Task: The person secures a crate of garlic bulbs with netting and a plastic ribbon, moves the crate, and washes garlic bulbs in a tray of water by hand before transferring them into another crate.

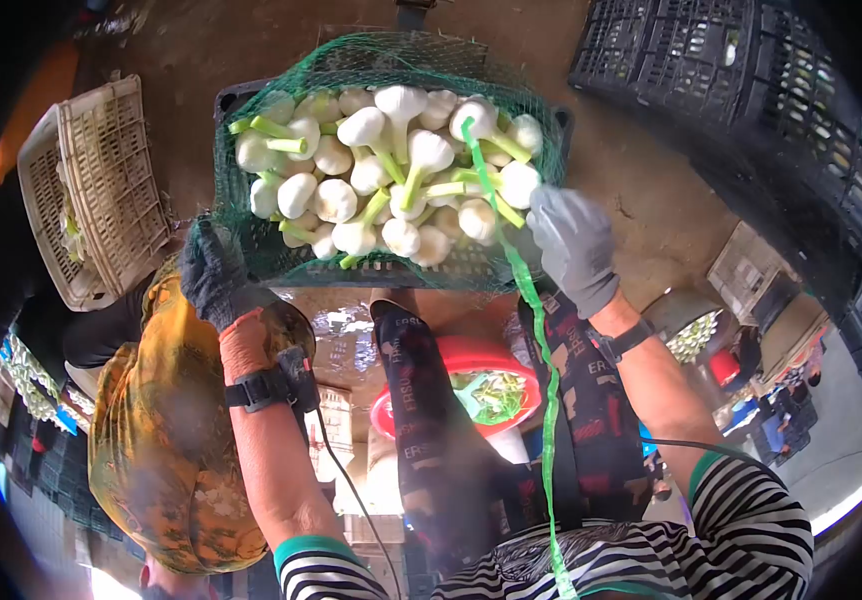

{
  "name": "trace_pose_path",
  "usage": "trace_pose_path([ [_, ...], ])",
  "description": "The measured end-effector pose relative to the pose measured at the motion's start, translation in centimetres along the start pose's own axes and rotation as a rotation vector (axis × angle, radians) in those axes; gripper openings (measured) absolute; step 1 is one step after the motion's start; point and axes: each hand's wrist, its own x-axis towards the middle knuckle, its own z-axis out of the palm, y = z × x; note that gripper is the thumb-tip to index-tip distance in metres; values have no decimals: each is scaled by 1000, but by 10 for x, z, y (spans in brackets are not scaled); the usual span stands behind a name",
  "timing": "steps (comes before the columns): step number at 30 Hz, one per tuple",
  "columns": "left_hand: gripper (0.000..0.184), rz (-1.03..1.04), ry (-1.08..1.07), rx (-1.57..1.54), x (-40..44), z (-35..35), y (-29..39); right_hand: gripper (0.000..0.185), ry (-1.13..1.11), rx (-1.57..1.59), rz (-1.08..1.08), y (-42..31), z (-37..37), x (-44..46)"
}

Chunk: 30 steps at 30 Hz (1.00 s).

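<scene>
White garlic bulbs with short green stems [335,200] fill a green mesh net [296,85] that lines a black crate [563,130]. At the crate's near left corner, my left hand [213,272] in a dark glove has its fingers closed on the net's edge. My right hand [573,245], in a grey glove, is beside the near right corner, close to the net; its fingertips are blurred, and what they hold is unclear. A green ribbon [521,270] runs from the bulbs down past my right hand to my striped shirt.
A beige slatted crate [101,190] stands at the left. Stacked black crates [721,80] occupy the upper right. Below the net, a red basin [456,352] holds green trimmings between my legs. Another person in yellow patterned clothing [166,440] is at the lower left.
</scene>
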Motion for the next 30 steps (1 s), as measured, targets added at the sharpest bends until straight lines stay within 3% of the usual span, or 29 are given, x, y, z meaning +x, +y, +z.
trace_pose_path([
  [1, 38, 269, -7, 339, 4, 5, -15, 31, 46, 11, -4, -3, -5, 11],
  [2, 41, 205, 93, -49, 8, 8, -10, 32, 95, 19, -2, -5, -2, 16],
  [5, 41, 96, 40, -657, 18, 11, 41, 27, 171, 245, -19, -4, 26, 10],
  [6, 39, 132, 9, -660, 21, 11, 62, 20, 183, 389, 20, -18, 25, 15],
  [9, 30, 425, -154, -249, 14, 5, 106, 13, 148, 618, 64, -31, 55, 17],
  [10, 15, 631, -33, -268, 10, 13, 114, 10, 98, 996, 361, -30, 60, 16],
  [11, 7, 28, -274, -797, 6, 28, 108, 8, 225, 1146, 546, -28, 61, 24],
  [13, 14, -308, -239, -1136, -1, 29, 98, 15, 550, 1481, 840, -23, 53, 30],
  [14, 16, -443, -179, -1310, -6, 24, 99, 19, 555, 1522, 773, -21, 52, 27],
  [16, 8, -557, 42, -1684, -27, -7, 96, 20, 594, 1502, 817, -19, 43, 24],
  [17, 10, -547, -79, -1802, -33, -31, 81, 21, 611, 1497, 830, -19, 37, 25],
  [18, 12, -533, -204, -1917, -37, -50, 69, 24, 711, 1789, 980, -22, 24, 27],
  [20, 22, -124, 62, -708, -57, -63, 95, 26, 700, 1883, 970, -26, 15, 19],
  [21, 24, -313, -29, -1152, -57, -71, 93, 27, 691, 1929, 960, -27, 12, 17],
  [22, 26, -564, -36, -1578, -58, -79, 90, 21, 714, 1821, 947, -31, 9, 16],
  [25, 21, -435, -16, -1609, -53, -47, 57, 5, 482, 911, 802, -38, 26, 18],
  [26, 22, -376, -162, -1717, -55, -47, 90, 12, 340, 699, 757, -40, 23, 24],
  [27, 16, 42, -244, -1190, -57, -41, 105, 11, 329, 621, 688, -42, 25, 28],
  [28, 11, 411, -126, -691, -58, -35, 119, 11, 325, 542, 610, -43, 28, 33],
  [30, 15, 130, -481, -825, -61, -32, 144, 6, 298, 401, 512, -58, 14, 42],
])
